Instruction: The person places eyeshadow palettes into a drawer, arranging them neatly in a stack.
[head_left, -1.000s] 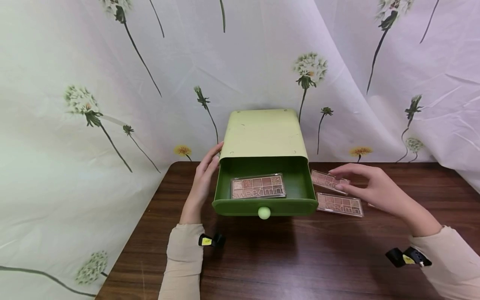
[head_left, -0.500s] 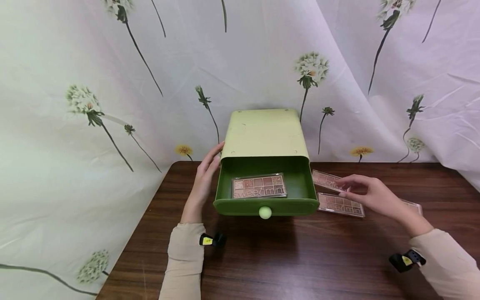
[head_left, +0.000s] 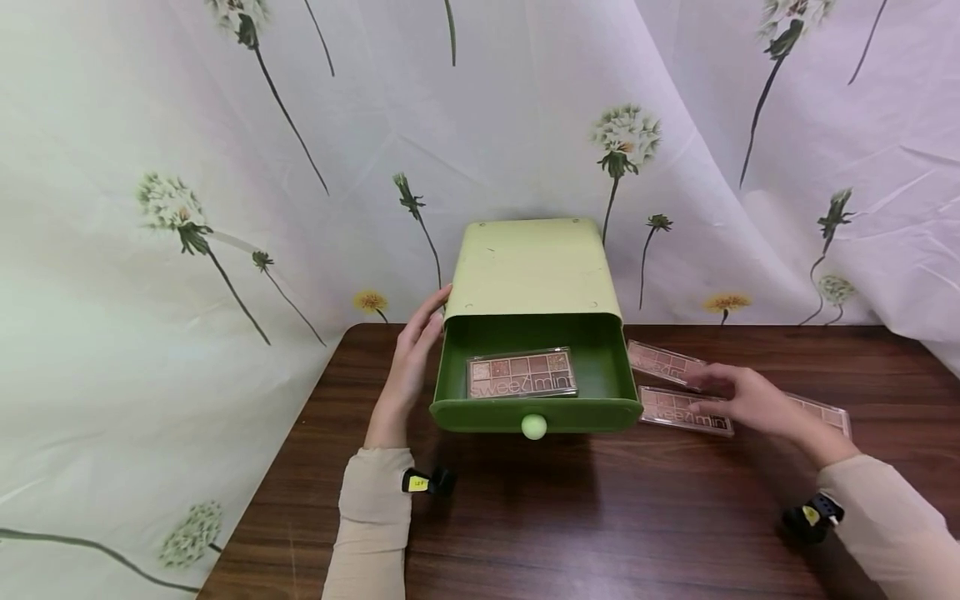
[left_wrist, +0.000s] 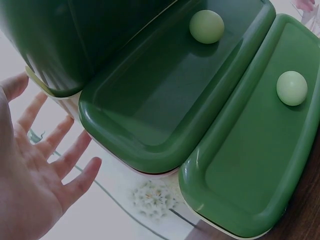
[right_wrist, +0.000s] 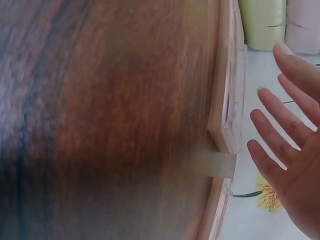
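Observation:
An eyeshadow palette (head_left: 521, 375) lies in the pulled-out top drawer (head_left: 480, 415) of a green drawer unit (head_left: 536, 267). My left hand (head_left: 408, 354) rests along the unit's left side, fingers spread in the left wrist view. Over the table to the right, my right hand (head_left: 753, 407) hovers above the loose palettes with nothing in its fingers. Below its fingertips are a front palette (head_left: 675, 408) and, behind that, a back palette (head_left: 663, 363). A third palette (head_left: 825, 414) lies partly hidden behind the right wrist.
Two lower drawers, a middle one (left_wrist: 170, 95) and a bottom one (left_wrist: 250, 150), stand closed with round pale green knobs. The dark wooden table (head_left: 600, 525) runs back to a white cloth backdrop (head_left: 525, 108) with printed dandelions.
My right hand has moved down and slightly right, from the back palette towards the front one, uncovering the right palette more. The left hand keeps its place on the unit.

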